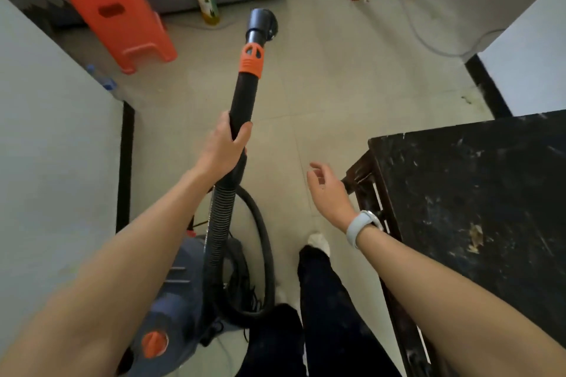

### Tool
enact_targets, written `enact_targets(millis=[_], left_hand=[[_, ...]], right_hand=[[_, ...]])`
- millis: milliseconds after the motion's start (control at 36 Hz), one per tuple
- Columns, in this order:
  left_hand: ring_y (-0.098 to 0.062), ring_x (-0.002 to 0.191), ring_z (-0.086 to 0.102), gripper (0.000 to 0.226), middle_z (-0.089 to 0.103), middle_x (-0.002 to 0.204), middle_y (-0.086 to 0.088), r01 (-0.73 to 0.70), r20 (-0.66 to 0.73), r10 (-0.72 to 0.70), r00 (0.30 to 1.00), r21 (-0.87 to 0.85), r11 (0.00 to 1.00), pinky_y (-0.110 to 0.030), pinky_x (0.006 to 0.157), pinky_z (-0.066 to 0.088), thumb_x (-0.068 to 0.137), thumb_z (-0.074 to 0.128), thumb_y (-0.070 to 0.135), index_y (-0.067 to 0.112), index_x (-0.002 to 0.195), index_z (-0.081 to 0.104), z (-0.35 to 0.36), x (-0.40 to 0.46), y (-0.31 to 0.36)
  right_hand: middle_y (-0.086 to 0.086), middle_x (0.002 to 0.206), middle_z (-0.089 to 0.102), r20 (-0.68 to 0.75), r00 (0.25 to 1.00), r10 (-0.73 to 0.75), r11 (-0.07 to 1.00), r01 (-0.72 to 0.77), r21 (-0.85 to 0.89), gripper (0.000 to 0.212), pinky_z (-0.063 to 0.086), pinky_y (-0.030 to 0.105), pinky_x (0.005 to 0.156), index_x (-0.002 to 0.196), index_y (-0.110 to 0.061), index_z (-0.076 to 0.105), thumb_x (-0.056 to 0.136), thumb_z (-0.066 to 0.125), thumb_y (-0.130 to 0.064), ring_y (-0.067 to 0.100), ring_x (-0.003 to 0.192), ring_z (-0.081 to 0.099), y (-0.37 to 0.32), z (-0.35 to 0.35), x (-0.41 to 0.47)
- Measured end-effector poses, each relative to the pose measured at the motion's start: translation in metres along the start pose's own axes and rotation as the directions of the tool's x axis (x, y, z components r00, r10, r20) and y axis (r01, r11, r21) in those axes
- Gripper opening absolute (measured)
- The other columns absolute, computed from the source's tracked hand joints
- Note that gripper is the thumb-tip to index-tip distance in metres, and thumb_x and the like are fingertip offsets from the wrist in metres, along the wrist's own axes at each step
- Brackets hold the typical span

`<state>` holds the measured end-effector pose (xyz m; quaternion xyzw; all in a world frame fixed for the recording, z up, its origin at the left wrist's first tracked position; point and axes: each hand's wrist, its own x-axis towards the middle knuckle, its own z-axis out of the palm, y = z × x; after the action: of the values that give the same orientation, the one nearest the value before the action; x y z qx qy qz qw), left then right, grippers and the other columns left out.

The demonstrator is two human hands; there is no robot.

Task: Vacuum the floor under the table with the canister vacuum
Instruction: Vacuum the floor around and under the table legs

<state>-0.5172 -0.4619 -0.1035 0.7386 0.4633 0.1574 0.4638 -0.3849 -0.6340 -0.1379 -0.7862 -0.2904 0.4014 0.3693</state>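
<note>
Centrally, the rigid black vacuum wand [242, 95] with its orange collar [251, 60] points over the pale tiled floor [330, 95], gripped by the left hand [225, 144]. Its ribbed hose [219, 223] drops to the blue-grey canister [171, 300], partly hidden by the arm. The right hand [326, 190] hangs loosely spread beside the scuffed dark surface [477, 193].

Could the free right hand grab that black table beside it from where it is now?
Probably yes. The right hand hangs open just beside the black table, close to its frame, and nothing lies between them. The left hand holds the vacuum wand.
</note>
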Motion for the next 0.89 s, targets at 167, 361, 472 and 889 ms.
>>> enact_targets(millis=[167,361,472,889], left_hand=[[-0.023,0.073,0.064,0.030,0.062,0.084,-0.008,0.015,0.098,-0.034,0.995,0.190,0.982,-0.043,0.069,0.057,0.097,0.048,0.034,0.014,0.119,0.043,0.012,0.089,0.003],[-0.022,0.078,0.065,0.023,0.064,0.089,-0.007,0.004,0.131,-0.042,0.990,0.279,0.960,-0.032,0.064,0.048,0.097,0.047,0.033,0.014,0.111,0.046,0.050,0.247,0.046],[-0.024,0.082,0.065,0.028,0.065,0.094,-0.008,-0.046,0.176,0.000,0.984,0.261,0.964,-0.038,0.072,0.053,0.096,0.048,0.035,0.013,0.115,0.048,0.073,0.325,0.093],[-0.017,0.073,0.061,0.037,0.062,0.091,-0.005,-0.402,0.629,0.101,0.771,0.359,0.842,-0.032,0.063,0.048,0.096,0.051,0.038,0.015,0.124,0.041,0.193,0.476,0.205]], right_hand=[[0.003,0.117,0.057,-0.118,0.992,0.042,0.995,-0.031,0.090,0.036,0.044,0.030,0.090,0.134,-0.013,0.046,0.101,0.036,-0.026,0.015,0.103,0.054,-0.010,-0.031,0.109],[0.007,0.113,0.060,-0.184,0.972,0.144,0.965,-0.097,0.243,0.032,0.049,0.038,0.091,0.128,-0.008,0.050,0.101,0.037,-0.019,0.019,0.099,0.058,-0.031,-0.079,0.245],[0.006,0.103,0.060,-0.229,0.945,0.233,0.930,-0.147,0.337,0.030,0.049,0.041,0.091,0.121,-0.004,0.054,0.100,0.036,-0.016,0.019,0.093,0.058,-0.046,-0.117,0.301],[0.004,0.088,0.061,-0.444,0.729,0.521,0.659,-0.013,0.752,0.019,0.049,0.027,0.068,0.104,-0.011,0.057,0.099,0.039,-0.014,0.016,0.077,0.057,-0.064,-0.251,0.402]])
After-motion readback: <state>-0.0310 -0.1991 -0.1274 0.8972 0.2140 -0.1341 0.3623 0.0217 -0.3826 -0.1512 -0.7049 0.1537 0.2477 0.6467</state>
